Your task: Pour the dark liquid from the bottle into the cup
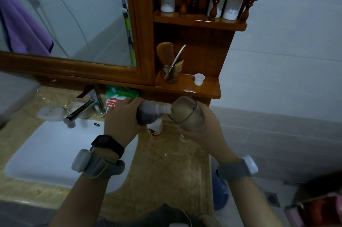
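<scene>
Two hands are held up over the stone counter, close to each other. The left hand is wrapped tight around the fat end of the bottle, which lies tipped on its side. The dark liquid sits in the fat part, and the pale neck points to the right. The right hand is curled around the cup, a see-through one that is tilted toward the bottle. The mouth of the bottle is right at the rim of the cup, touching it or nearly so; I cannot tell which. The cup looks cloudy brown, and I cannot see how much is in it. Just under the two, a small white bottle stands on the counter, partly hidden by the dark one. Behind the left hand is a green bag, leaning near the shiny tap. The white sink is to the left, with a white soap dish by its back edge. Right above the hands hangs a brown wooden shelf, very close over the cup. On it stand a glass with a comb in it and a little white cap. A mirror in a wooden frame fills the wall on the left.
</scene>
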Motion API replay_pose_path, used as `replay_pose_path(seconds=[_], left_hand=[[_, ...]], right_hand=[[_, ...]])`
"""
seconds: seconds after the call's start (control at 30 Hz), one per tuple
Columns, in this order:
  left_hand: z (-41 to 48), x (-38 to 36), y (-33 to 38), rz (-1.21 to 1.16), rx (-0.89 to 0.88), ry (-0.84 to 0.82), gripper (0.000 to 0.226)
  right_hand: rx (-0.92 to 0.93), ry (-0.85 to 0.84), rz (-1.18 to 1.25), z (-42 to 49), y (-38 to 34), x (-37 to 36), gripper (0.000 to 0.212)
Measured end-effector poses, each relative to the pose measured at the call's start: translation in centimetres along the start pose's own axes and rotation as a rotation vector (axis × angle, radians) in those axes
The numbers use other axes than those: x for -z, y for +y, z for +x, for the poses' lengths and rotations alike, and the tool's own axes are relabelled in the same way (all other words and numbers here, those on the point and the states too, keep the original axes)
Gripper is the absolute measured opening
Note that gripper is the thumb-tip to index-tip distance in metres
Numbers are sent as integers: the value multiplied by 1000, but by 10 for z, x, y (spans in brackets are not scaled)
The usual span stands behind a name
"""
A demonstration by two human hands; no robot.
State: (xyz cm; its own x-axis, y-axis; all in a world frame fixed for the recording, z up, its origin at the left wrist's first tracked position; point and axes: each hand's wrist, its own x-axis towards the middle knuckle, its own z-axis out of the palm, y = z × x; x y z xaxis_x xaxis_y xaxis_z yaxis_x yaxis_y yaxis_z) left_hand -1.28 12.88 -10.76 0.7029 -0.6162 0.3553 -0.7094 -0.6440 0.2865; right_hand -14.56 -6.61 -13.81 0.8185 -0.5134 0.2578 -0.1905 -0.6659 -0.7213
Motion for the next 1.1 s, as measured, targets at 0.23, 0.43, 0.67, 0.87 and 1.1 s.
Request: replay_pose_path(seconds=[0.23,0.43,0.67,0.87,1.1], left_hand=[[0,0,1,11,17,-15,57],[-2,-1,2,21,19,-14,56],[-2,1,4,20,33,-30,57],[-3,1,5,26,31,-25,54],[-5,2,6,24,34,-33,54]], right_hand=[[23,6,-3,0,-1,2,82],[38,-1,0,-2,2,3,81],[51,6,18,-4,2,4,79],[37,5,-6,-3,3,1,80],[33,3,-5,-4,2,2,80]])
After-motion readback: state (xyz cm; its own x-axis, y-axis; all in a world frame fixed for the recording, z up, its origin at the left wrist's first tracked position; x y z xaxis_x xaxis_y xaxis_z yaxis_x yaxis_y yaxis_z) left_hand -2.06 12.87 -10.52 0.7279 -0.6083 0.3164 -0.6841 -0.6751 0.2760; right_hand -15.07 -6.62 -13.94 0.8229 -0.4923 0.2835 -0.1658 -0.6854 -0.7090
